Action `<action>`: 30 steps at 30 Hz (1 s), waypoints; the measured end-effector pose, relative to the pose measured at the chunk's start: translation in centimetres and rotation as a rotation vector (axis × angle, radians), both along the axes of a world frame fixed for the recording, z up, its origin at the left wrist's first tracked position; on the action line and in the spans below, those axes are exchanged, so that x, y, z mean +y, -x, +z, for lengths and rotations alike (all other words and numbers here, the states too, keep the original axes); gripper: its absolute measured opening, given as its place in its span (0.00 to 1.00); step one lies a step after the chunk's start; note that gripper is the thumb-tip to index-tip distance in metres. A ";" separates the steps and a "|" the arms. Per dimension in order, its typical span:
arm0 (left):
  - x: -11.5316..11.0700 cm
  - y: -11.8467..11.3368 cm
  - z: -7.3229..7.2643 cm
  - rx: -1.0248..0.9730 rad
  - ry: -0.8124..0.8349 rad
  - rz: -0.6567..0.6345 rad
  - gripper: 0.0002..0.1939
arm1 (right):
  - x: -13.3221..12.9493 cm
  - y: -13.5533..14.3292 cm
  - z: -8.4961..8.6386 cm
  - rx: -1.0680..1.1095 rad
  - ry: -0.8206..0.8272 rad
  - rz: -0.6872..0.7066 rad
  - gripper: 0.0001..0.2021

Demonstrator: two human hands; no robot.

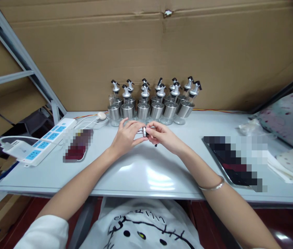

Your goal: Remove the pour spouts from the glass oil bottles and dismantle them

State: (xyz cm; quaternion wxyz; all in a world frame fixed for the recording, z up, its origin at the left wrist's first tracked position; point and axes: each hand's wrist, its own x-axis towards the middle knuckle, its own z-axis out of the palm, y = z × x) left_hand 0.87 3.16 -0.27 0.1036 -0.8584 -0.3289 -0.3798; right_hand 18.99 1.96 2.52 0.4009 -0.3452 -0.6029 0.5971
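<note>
The left hand [127, 136] and right hand [160, 136] hold a small spout [144, 131] above a glossy grey tabletop [128, 166]. Bottles [143, 111] stand before brown cardboard [84, 55]; a power strip [53, 135] lies at left.

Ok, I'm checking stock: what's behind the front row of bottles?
Behind the front row stand more bottles, their silver-and-black spouts showing, then brown cardboard. The front bottles hide most of the back ones' lower parts, and the cardboard hides whatever lies beyond.
</note>
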 end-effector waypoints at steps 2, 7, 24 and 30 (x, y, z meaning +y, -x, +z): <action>-0.1 0.0 0.1 0.011 0.009 0.006 0.20 | -0.1 0.0 0.1 -0.008 -0.003 -0.005 0.21; -0.2 0.0 0.1 0.019 0.013 -0.021 0.19 | -0.2 0.0 0.1 -0.038 -0.063 -0.009 0.18; -0.5 0.7 2.9 0.177 0.064 -0.128 0.24 | -0.6 -0.1 0.4 -0.086 -0.243 0.072 0.12; 0.3 0.2 3.6 0.131 0.096 -0.166 0.26 | -0.4 -0.7 0.9 -0.136 -0.366 -0.020 0.12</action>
